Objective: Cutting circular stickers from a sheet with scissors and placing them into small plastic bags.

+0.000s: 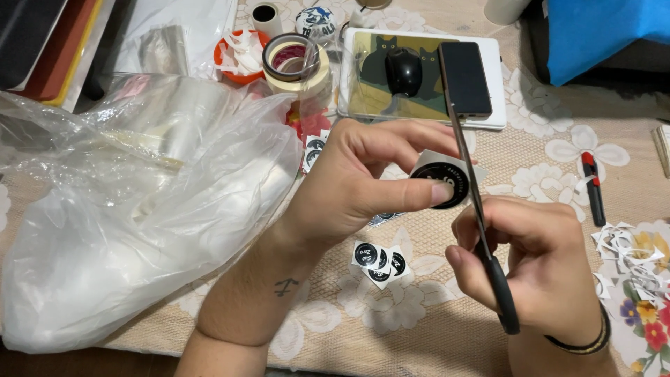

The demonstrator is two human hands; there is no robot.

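Note:
My left hand (356, 178) pinches a round black sticker on white paper (442, 178) between thumb and fingers, held above the table. My right hand (537, 262) grips black-handled scissors (474, 202); their long blades point up and away and meet the sticker's right edge. Below the hands, a few cut round black stickers (380, 262) lie on the lace tablecloth. More stickers (314, 148) lie near the plastic bag.
A big clear plastic bag (125, 209) fills the left. Tape rolls (296, 63), an orange dish with paper scraps (237, 56), a tablet with a black mouse (403, 70) and a phone (464, 77) sit at the back. A red-black cutter (593, 188) and paper trimmings (635, 258) lie right.

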